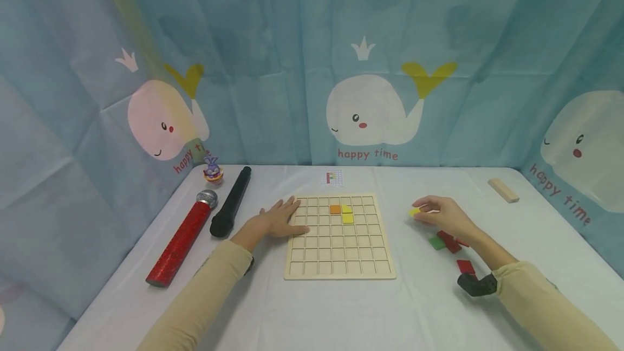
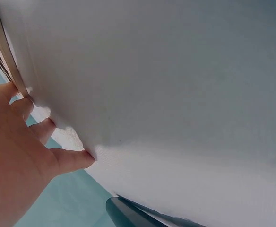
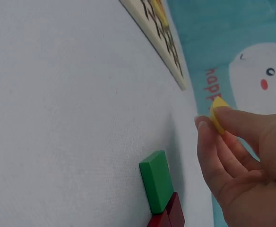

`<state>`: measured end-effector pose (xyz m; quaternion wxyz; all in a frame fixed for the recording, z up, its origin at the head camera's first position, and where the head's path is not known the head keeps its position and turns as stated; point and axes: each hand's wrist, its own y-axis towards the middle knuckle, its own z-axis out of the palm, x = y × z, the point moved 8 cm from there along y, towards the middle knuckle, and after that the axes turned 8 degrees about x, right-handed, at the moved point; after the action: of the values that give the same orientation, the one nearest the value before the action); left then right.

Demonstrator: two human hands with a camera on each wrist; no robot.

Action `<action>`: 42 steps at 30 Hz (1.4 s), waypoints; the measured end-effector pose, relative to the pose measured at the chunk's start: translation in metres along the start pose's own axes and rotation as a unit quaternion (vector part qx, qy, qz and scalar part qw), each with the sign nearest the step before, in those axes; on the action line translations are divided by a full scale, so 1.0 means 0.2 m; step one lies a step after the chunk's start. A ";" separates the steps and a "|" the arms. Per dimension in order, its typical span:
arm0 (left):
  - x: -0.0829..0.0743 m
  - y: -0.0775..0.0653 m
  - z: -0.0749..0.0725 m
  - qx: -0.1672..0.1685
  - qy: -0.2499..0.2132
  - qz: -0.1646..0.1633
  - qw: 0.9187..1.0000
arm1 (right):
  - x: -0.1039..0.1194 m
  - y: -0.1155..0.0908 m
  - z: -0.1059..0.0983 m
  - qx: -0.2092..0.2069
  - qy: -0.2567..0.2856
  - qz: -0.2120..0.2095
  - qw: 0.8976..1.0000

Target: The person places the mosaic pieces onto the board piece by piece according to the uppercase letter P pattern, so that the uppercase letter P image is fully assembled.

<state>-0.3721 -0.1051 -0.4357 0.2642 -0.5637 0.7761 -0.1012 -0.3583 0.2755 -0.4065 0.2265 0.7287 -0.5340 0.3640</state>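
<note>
My left hand (image 1: 280, 219) lies with spread fingers on the left edge of a wooden grid board (image 1: 341, 253). An orange square tile (image 1: 335, 209) and two yellow tiles (image 1: 348, 219) sit in cells near the board's top. Right of the board, my right hand (image 1: 446, 215) pinches another yellow tile (image 3: 217, 113) between thumb and fingertips, above the tablecloth. Below that hand lie a green tile (image 1: 437, 242) and several red tiles (image 1: 465, 266), partly covered by the wrist in the head view.
A small printed pattern card (image 1: 333, 178) lies behind the board. To the left are a red microphone (image 1: 180, 242), a black microphone (image 1: 234, 199) and a purple rabbit figurine (image 1: 213, 171). A wooden block (image 1: 504, 190) rests at the far right. Whale-printed curtain (image 1: 273, 69) encloses the table.
</note>
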 end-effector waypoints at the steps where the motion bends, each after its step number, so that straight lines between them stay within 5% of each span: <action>1: 0.00 0.00 0.00 -0.001 0.000 0.001 1.000 | 0.00 0.00 0.00 0.002 0.011 0.005 1.000; 14: 0.01 0.01 0.00 -0.008 0.009 -0.003 1.000 | 0.00 0.03 0.08 0.024 0.114 0.023 0.993; 27: 0.01 0.01 0.00 -0.008 0.003 0.000 1.000 | 0.03 0.08 0.16 0.031 0.146 0.019 0.989; 42: 0.00 0.00 0.00 -0.009 0.011 -0.002 1.000 | 0.12 0.14 0.28 0.056 0.088 0.019 0.994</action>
<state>-0.3716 -0.1056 -0.4352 0.2503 -0.5666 0.7786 -0.1008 -0.3639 0.2111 -0.4248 0.2245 0.6948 -0.5048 0.4605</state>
